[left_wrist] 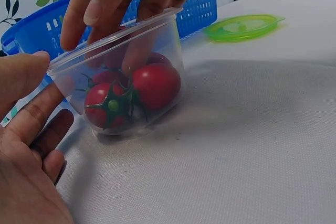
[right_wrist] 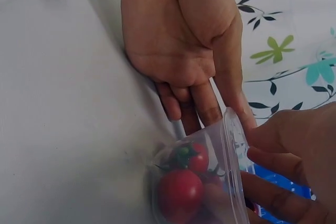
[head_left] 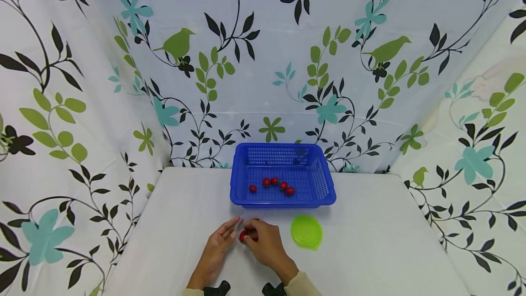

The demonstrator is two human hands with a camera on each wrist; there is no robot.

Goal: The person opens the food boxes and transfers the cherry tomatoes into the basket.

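A clear plastic tub (left_wrist: 169,43) stands on the white tabletop with several red cherry tomatoes (left_wrist: 157,85) inside, green stems on some. My left hand (head_left: 214,246) is beside the tub's left side, palm toward it, fingers relaxed and thumb at the rim. From the other side my right hand (head_left: 266,241) reaches over the rim, fingers bent down into the tub. Its fingers pinch a tomato that is mostly hidden behind them and the rim.
Beyond the hands sits a blue plastic basket (head_left: 283,204) holding several more cherry tomatoes (head_left: 283,186). A bright green lid (head_left: 306,232) lies flat on the table, right of my right hand. Leaf-patterned curtains (head_left: 263,81) enclose the table at the back and sides.
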